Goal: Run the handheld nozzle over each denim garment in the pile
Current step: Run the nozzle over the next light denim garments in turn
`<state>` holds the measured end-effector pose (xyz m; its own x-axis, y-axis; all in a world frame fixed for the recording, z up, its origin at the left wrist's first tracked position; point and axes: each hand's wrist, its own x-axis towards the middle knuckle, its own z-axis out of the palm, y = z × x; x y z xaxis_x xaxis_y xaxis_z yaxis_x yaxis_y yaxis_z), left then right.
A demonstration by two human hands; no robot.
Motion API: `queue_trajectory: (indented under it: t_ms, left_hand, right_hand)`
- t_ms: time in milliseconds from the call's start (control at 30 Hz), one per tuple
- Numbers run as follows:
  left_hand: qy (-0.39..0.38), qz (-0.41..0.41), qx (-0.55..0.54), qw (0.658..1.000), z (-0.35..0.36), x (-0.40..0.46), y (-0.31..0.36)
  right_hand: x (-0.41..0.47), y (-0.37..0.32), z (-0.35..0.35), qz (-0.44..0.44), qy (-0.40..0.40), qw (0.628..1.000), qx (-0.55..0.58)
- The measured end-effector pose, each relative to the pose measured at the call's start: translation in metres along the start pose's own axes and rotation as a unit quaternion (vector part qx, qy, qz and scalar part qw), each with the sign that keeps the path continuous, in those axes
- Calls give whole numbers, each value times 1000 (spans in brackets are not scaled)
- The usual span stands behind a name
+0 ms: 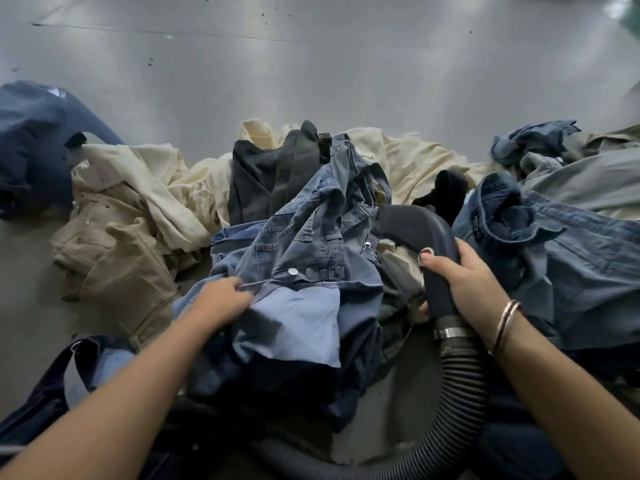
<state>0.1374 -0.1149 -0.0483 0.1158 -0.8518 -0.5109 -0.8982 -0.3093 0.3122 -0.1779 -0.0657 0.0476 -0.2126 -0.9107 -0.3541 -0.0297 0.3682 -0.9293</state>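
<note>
A heap of clothes covers the floor in front of me. On top, in the middle, lies a faded blue denim garment [304,244] with metal buttons. My left hand [225,296] grips its edge just below the button row. My right hand [464,275] is wrapped round the grip of a dark curved vacuum nozzle [408,226], thumb on top. The nozzle's mouth points left into the folds of the blue denim and is partly hidden by them. A ribbed black hose [457,386] runs from the nozzle down past my right forearm.
Cream and tan garments [138,209] lie at the left and back, a dark grey garment [263,178] stands behind the denim. More blue denim pieces [571,258] are piled at the right, a navy one [34,140] far left. Bare grey floor [311,64] stretches beyond.
</note>
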Motion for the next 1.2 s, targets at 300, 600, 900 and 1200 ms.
queue_trajectory:
  t_ms: [300, 600, 900, 1200]
  left_hand:
    - [292, 387, 188, 854, 52, 12, 79]
    - [189, 157, -71, 967, 54, 39, 114]
    - [6, -105, -880, 463, 38, -18, 62]
    - [-128, -55, -780, 610, 38, -53, 34]
  right_hand:
    - [-15, 14, 9, 9, -53, 999, -8]
    - [-6, 5, -1, -16, -35, 999, -7]
    - [-19, -14, -12, -63, -36, 997, 30]
    - [-27, 4, 4, -17, -73, 997, 22]
